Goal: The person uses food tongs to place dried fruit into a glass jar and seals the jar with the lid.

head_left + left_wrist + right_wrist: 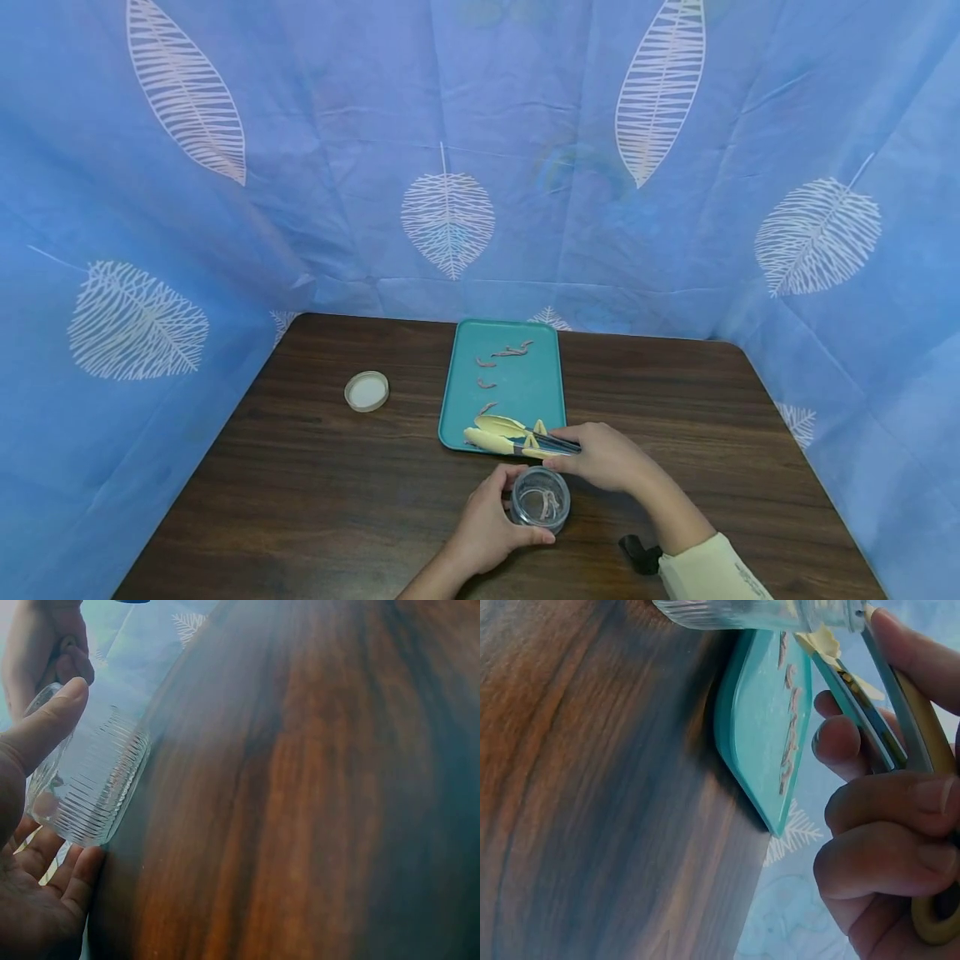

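A clear ribbed glass jar (540, 498) stands on the table near me, with a few pale strips inside. My left hand (486, 523) holds it from the left, thumb at the near side and fingers round the far side. In my right hand (609, 458) is a pair of tongs (501, 427) with yellow ends and dark handles; the ends lie over the near edge of the teal tray (534, 379). Several thin pinkish, worm-like pieces (791, 712) are spread along the tray. Whether the tongs pinch a piece cannot be seen.
A round lid (367, 392) with a white inside lies on the dark wooden table (300, 492), left of the tray. Blue cloth (360, 167) with white leaf prints hangs behind and at both sides. A black object (640, 554) shows beside my right wrist.
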Motion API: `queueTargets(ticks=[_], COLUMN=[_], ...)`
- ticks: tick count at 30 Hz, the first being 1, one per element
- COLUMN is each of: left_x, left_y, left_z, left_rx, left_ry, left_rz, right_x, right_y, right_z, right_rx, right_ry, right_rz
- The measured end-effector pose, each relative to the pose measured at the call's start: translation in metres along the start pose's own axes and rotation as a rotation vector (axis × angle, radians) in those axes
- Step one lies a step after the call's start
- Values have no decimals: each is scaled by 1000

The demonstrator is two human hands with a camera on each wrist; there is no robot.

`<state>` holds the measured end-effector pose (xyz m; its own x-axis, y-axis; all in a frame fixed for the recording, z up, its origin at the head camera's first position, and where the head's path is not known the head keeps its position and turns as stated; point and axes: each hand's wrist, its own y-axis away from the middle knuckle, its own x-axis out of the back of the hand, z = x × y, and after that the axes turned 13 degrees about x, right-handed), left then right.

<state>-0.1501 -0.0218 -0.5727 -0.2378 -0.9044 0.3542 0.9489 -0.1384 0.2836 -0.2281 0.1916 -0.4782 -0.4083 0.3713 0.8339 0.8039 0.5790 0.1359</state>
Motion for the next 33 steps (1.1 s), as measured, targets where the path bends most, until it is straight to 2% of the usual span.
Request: queueTargets(ticks=[14,18,25,33], left_x=[2,3,2,1], left_y=[1,2,0,-1], left_z=[0,0,0,-1], left_rx=[-7,-21,8,9], left_ry=[12,19,9,6], left_rz=[-10,-17,-11,-13], right_x=[-2,-3,-3,-4], right_y=[-7,-6,-2,5], right_z=[0,2,5,7], right_rx=[-2,-6,-23,-70], right_ry=[10,-8,-43,-87], right_rz=[-10,-1,18,43])
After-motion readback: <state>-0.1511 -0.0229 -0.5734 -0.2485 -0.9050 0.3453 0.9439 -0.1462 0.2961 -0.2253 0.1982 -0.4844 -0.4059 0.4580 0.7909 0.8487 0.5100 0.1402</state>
